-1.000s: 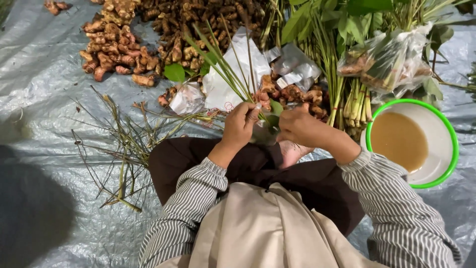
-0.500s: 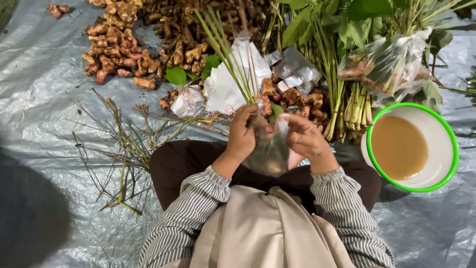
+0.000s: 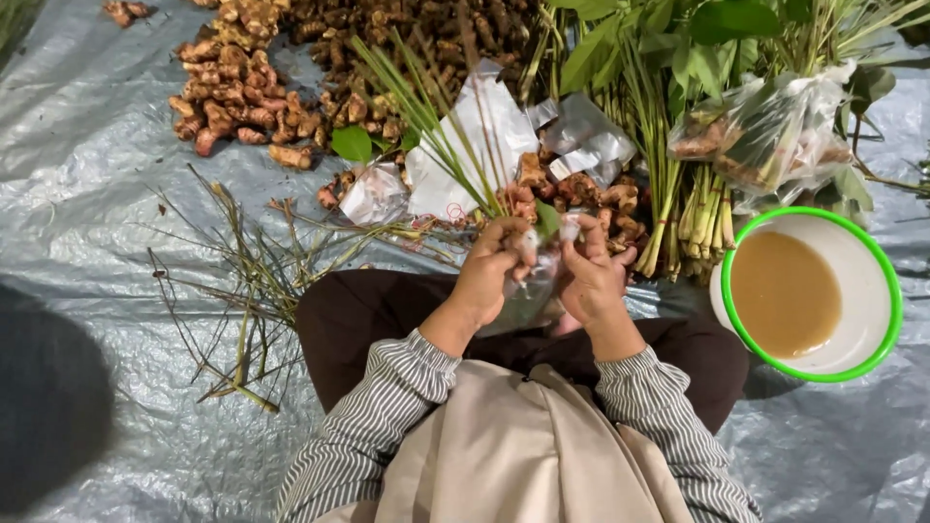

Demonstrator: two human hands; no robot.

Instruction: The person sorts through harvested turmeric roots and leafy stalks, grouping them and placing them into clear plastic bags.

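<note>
Grey plastic tarp (image 3: pixel 107 145) under heaped ginger roots (image 3: pixel 242 92), lemongrass stalks (image 3: pixel 693 208), green-rimmed bowl (image 3: pixel 877 261), dry stems (image 3: pixel 247 291).

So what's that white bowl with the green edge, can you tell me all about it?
The bowl is round, white inside with a bright green rim, and looks like plastic. It sits upright on the grey sheet, to the person's right, and holds a cloudy brown liquid that fills most of the bottom. Nobody's hand touches it. Bundled green stalks lie right beside its upper left edge; whether they touch it is unclear.
</note>
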